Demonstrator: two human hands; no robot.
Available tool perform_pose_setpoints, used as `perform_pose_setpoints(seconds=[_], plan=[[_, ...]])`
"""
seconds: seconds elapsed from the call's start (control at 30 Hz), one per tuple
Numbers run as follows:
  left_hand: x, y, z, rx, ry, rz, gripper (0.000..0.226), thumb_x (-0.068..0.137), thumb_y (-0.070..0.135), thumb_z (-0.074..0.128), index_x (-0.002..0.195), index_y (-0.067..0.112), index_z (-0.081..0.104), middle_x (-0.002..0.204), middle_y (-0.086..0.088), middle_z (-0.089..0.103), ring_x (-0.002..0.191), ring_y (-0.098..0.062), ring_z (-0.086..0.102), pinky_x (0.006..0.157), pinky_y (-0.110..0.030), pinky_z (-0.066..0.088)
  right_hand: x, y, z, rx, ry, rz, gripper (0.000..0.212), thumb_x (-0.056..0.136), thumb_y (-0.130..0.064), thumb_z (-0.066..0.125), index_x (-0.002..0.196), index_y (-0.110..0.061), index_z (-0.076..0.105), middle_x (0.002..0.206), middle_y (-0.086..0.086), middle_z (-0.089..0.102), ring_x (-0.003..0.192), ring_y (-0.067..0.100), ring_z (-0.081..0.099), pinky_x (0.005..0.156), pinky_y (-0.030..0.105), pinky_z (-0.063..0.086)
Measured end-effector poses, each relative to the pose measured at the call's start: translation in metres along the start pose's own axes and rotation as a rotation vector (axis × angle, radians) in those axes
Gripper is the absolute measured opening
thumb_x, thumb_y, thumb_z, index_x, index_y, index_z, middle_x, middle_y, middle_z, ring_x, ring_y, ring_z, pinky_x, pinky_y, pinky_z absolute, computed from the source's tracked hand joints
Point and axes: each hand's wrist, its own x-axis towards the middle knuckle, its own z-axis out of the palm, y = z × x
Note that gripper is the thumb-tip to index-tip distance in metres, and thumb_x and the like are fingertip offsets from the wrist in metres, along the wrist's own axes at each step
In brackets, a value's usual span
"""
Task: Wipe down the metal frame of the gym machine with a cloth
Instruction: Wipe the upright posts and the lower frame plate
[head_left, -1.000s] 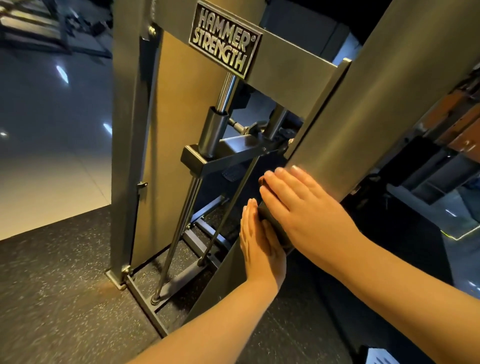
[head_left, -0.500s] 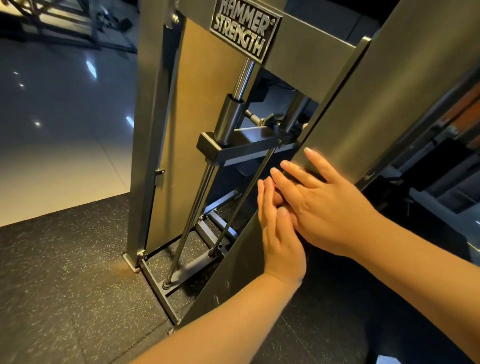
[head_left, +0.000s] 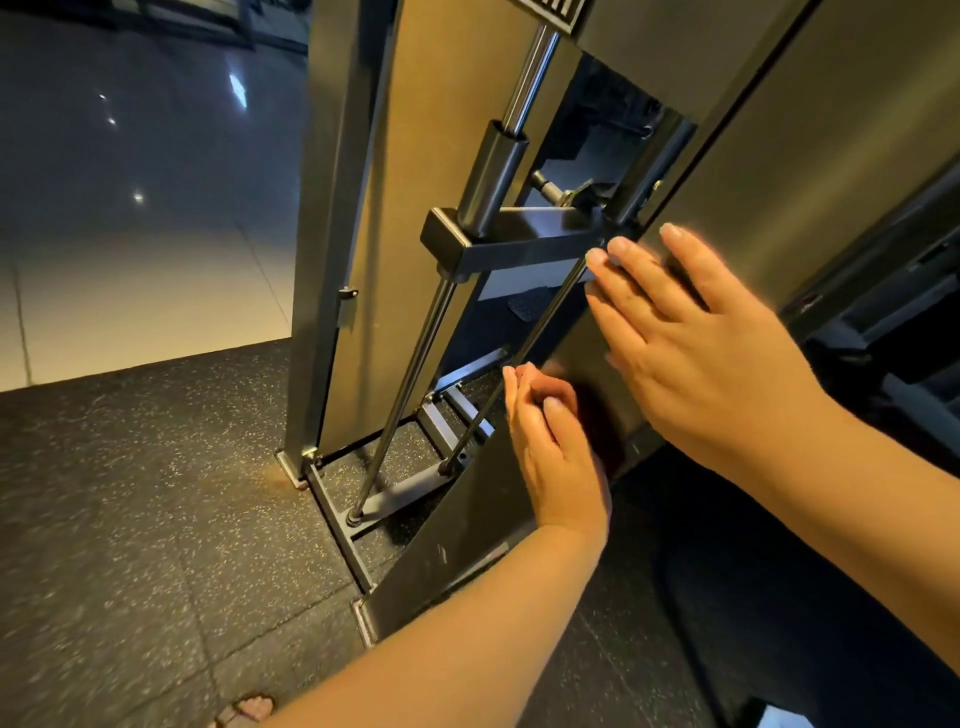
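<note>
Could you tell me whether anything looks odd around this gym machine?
No cloth shows: the left hand and right hand look bare against the metal frame. A rust-coloured stain marks the floor by the post base.

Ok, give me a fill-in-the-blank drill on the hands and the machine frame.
The left hand sits ___ than the right hand on the metal frame.
The right hand's fingers are ___, not curled.
___ slim rods run down to the base.
Missing: lower; straight; two.
</note>
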Motion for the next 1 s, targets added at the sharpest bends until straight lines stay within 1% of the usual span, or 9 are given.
perform_pose_setpoints(seconds=[0.1,0.2,0.3,0.37,0.43,0.57,0.73,0.93,1.0], plan=[[0.014,-0.027,-0.022,0.080,0.152,-0.381,0.051,0.115,0.034,0.024,0.165,0.029,0.017,0.172,0.004,0.017,0.157,-0.017,0.020,0.123,-0.028,0.018,0.006,-0.010,0.006,-0.051,-0.024,0.024,0.068,0.106,-0.037,0.002,0.155,0.006,-0.017,0.160,0.035,-0.024,0.151,0.049,-0.020,0.121,0.061,-0.015],[0.028,-0.031,-0.028,0.074,0.219,-0.488,0.055,0.115,0.033,0.022,0.166,0.017,0.012,0.174,0.003,0.008,0.158,-0.015,0.014,0.119,-0.021,0.014,0.010,-0.021,0.003,0.009,-0.107,-0.035,0.066,0.104,-0.035,-0.006,0.149,0.010,-0.024,0.152,0.038,-0.032,0.146,0.050,-0.027,0.119,0.062,-0.020],[0.025,-0.006,-0.009,-0.062,0.119,-0.344,0.058,0.110,0.048,0.038,0.163,0.043,0.016,0.173,0.012,0.007,0.156,-0.012,0.019,0.114,-0.026,0.024,0.014,-0.027,-0.004,0.047,-0.173,-0.135,0.068,0.085,-0.025,-0.023,0.141,0.012,-0.032,0.145,0.037,-0.038,0.142,0.049,-0.033,0.116,0.064,-0.023],[0.021,0.007,-0.001,-0.182,0.008,-0.241,0.048,0.095,0.065,0.055,0.133,0.080,0.032,0.170,0.016,0.018,0.154,-0.012,0.028,0.120,-0.039,0.033,0.017,-0.030,-0.007,0.038,-0.186,-0.177,0.073,0.075,-0.023,-0.028,0.140,0.011,-0.033,0.148,0.036,-0.037,0.145,0.049,-0.031,0.116,0.064,-0.023],[0.017,0.001,-0.004,-0.362,-0.009,-0.289,0.038,0.091,0.065,0.059,0.115,0.086,0.039,0.161,0.019,0.035,0.148,-0.008,0.038,0.121,-0.045,0.038,0.019,-0.034,-0.007,0.034,-0.196,-0.198,0.067,0.086,-0.025,-0.020,0.144,0.008,-0.031,0.154,0.035,-0.033,0.147,0.049,-0.028,0.118,0.064,-0.021],[0.017,-0.039,-0.028,-0.194,0.057,-0.293,0.045,0.105,0.048,0.051,0.146,0.060,0.036,0.162,0.024,0.030,0.149,-0.006,0.035,0.121,-0.036,0.031,0.026,-0.050,0.002,0.051,-0.187,-0.221,0.068,0.093,-0.029,-0.012,0.147,0.009,-0.030,0.154,0.036,-0.033,0.145,0.050,-0.031,0.114,0.064,-0.027],[0.043,-0.069,-0.041,0.104,0.228,-0.573,0.057,0.114,0.030,0.032,0.164,0.009,0.017,0.173,-0.004,0.007,0.158,-0.022,0.017,0.123,-0.029,0.017,0.029,-0.069,0.010,0.080,-0.175,-0.209,0.070,0.104,-0.036,0.000,0.147,0.011,-0.029,0.154,0.037,-0.035,0.144,0.050,-0.032,0.114,0.065,-0.027],[0.014,-0.032,-0.024,-0.402,0.055,-0.501,0.049,0.110,0.047,0.040,0.156,0.055,0.025,0.157,0.016,0.039,0.146,-0.015,0.041,0.121,-0.045,0.037,0.029,-0.075,0.006,0.073,-0.156,-0.230,0.071,0.105,-0.039,0.006,0.146,0.006,-0.030,0.153,0.035,-0.033,0.147,0.050,-0.028,0.114,0.065,-0.025],[0.013,-0.040,-0.031,-0.248,0.068,-0.373,0.046,0.108,0.053,0.041,0.152,0.061,0.029,0.156,0.021,0.040,0.146,-0.012,0.042,0.121,-0.046,0.036,0.028,-0.077,0.006,0.061,-0.143,-0.234,0.069,0.105,-0.039,0.006,0.143,0.007,-0.030,0.147,0.036,-0.035,0.148,0.051,-0.026,0.113,0.065,-0.026]])
